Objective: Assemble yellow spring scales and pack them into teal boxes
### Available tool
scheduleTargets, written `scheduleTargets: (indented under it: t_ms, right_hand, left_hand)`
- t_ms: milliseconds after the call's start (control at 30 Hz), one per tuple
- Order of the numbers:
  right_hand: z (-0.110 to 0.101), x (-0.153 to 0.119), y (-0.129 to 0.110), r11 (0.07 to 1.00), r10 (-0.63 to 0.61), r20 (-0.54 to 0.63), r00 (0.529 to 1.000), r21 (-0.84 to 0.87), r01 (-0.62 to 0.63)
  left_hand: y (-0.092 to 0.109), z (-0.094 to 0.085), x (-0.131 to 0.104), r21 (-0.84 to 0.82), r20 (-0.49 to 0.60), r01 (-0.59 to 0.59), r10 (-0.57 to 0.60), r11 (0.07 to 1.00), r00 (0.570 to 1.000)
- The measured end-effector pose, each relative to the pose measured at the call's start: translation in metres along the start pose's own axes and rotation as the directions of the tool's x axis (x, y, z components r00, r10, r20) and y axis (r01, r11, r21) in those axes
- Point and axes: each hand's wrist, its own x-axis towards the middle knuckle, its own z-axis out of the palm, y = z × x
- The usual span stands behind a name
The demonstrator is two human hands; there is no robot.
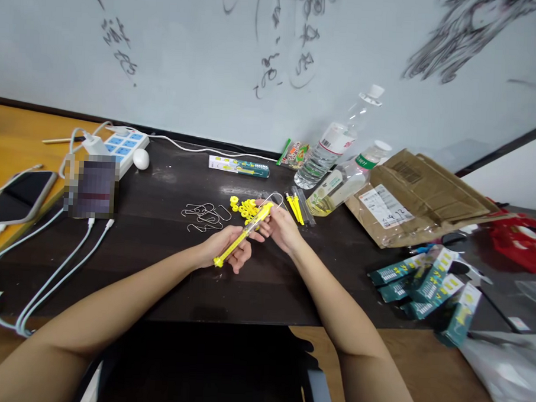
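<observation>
Holding a clear-and-yellow tube [244, 238] at a slant above the dark table [263, 301], the left hand [216, 244] had its fingers curled around the middle and lower part, leaving the yellow bottom end poking out. The right hand [285, 228] was at the upper yellow end, its fingers bunched narrowly there, with a curved wire [275, 195] rising just beside them; whether that wire was fixed to the tube or merely pinched could not be told. If it was only pinched, a loosened fingertip could have let it slip. Too hard a twist or push at the top might have bent the wire or cracked the clear wall, and a slack left hand could have let the smooth tube slide down through the fingers. The small yellow caps [247, 208] lay close behind the hands, so a knuckle brushing them might have scattered some. Farther left, the metal hooks [204, 215] overlapped in a loose heap, and tugging one carelessly could have dragged others along with it.
</observation>
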Motion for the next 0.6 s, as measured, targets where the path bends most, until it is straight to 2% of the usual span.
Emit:
scheduleTargets:
  t_ms: [133,233,367,600]
  right_hand:
    - [-0.01,0.005,-0.006,0.998,-0.021,-0.101,0.995,0.054,0.026]
    - [-0.013,0.007,-0.002,0.998,-0.014,-0.125,0.992,0.062,0.022]
    - [-0.013,0.008,0.003,0.998,-0.024,-0.11,0.994,0.063,0.031]
    - [-0.006,0.005,0.008,0.999,0.017,-0.037,0.999,0.051,-0.015]
  left_hand:
    - [0.0,0.001,0.0,0.058,-0.001,-0.023,0.023,0.998,1.0]
    - [-0.002,0.002,-0.001,0.08,0.019,-0.043,0.041,0.996,0.999]
    - [-0.003,0.003,-0.003,0.074,0.051,-0.022,0.018,0.997,0.999]
    - [-0.005,0.001,-0.001,0.037,0.005,-0.02,0.02,0.999,1.0]
